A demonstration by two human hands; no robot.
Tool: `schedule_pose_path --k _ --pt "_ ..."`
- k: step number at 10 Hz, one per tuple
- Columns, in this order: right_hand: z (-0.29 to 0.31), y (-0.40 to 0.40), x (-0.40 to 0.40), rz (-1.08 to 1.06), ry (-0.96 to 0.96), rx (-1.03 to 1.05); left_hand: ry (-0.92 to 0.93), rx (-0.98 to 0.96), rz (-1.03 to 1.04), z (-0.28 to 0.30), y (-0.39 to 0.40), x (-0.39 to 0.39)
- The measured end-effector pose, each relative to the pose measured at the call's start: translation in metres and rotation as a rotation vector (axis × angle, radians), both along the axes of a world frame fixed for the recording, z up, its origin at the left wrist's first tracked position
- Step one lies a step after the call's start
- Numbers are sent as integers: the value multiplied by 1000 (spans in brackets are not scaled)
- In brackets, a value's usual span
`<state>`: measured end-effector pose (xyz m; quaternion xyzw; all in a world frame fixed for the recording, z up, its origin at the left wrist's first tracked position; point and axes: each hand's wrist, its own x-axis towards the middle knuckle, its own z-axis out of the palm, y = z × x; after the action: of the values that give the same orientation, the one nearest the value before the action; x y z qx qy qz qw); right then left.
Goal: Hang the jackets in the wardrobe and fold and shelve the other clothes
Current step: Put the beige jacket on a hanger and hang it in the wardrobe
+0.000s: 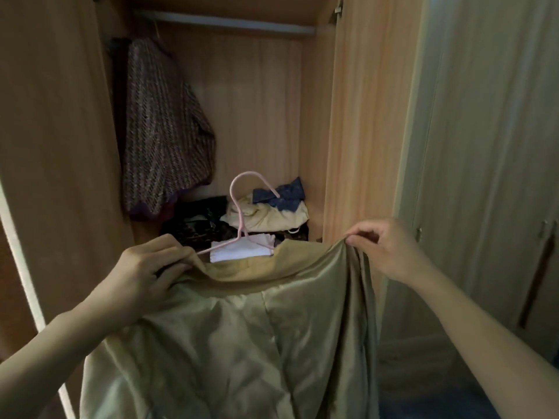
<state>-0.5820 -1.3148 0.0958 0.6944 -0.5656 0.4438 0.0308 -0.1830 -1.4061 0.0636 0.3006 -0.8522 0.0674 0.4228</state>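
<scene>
- Both hands are up in front of me on the head view: my left hand (148, 267) curls round the jacket (242, 334) at its collar edge and also grips one arm of the pink hanger (239, 213).
- On the other side, my right hand (384, 252) pinches the jacket's shoulder between thumb and fingertips, lifting that corner into a peak.
- Between the two hands I see the olive jacket spread out, shiny lining facing me, hanging down below my wrists.
- From my left hand the hanger rises up and away, its hook standing free beyond the collar.
- Beyond both hands stands the open wardrobe (357, 131), its rail (223, 24) high above them.
- Above and beyond my left hand, a striped knit garment (163, 131) hangs from that rail.
- Just past the hanger, a heap of clothes (266, 213) lies on the wardrobe floor.
</scene>
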Motion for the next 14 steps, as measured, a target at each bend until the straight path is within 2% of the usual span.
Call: schedule_pose_path --k 1,2,3,4,5,6,7,10,11,12,13,14 --pt "-5 -20 21 -37 34 -105 28 -2 -100 10 -2 3" --pt "-6 -34 27 -32 201 223 73 -68 -123 7 -8 10" --pt "-3 -34 26 54 141 480 125 -87 -91 0 -22 24" --pt "-4 -34 44 190 -73 326 145 -76 -86 -6 -29 31" --pt "-6 -44 70 212 49 279 153 -95 -89 -4 -34 32" --pt "-11 -52 80 229 68 271 153 -95 -87 -4 -37 37" --pt "-19 -53 85 246 -17 158 147 -97 -99 -6 -42 45" --pt "-18 -66 117 205 -25 -93 113 -62 -158 -12 -46 49" --pt "-15 -74 136 234 -7 -94 135 -61 -145 -14 -45 42" --pt "-8 -79 139 203 51 53 184 -65 -92 -16 -48 43" --pt "-2 -79 145 220 33 85 232 -57 -65 -19 -54 50" --pt "-2 -87 164 214 161 -3 235 -46 -65 -19 -59 53"
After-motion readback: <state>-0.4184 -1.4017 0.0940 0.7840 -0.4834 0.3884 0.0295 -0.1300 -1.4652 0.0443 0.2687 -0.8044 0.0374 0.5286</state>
